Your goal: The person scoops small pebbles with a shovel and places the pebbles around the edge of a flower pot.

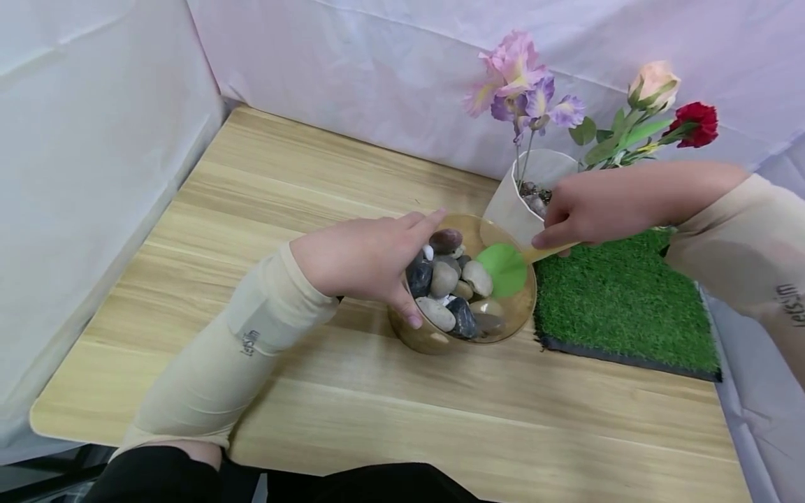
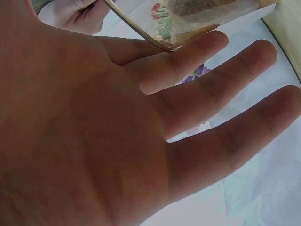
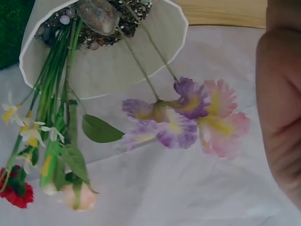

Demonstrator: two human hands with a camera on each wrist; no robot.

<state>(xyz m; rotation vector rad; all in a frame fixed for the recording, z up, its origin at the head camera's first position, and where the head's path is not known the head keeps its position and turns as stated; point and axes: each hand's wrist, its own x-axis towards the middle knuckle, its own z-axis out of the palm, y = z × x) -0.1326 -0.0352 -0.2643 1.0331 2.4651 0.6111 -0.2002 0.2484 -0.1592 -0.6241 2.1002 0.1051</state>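
Observation:
My left hand rests at the left side of a clear amber bowl, thumb over the near rim. In the left wrist view its fingers are spread and nearly straight beside the bowl. Stones, grey, black, white and reddish, fill the bowl's left part. My right hand grips the yellowish handle of what looks like a small green shovel. The round green blade lies inside the bowl, right of the stones. In the right wrist view only part of the right hand shows, with the handle out of sight.
Behind the bowl a white pot holds gravel, stones and artificial flowers: pink-purple irises, a peach rose and a red bloom. An artificial grass mat lies to the right on the wooden table. White cloth hangs behind.

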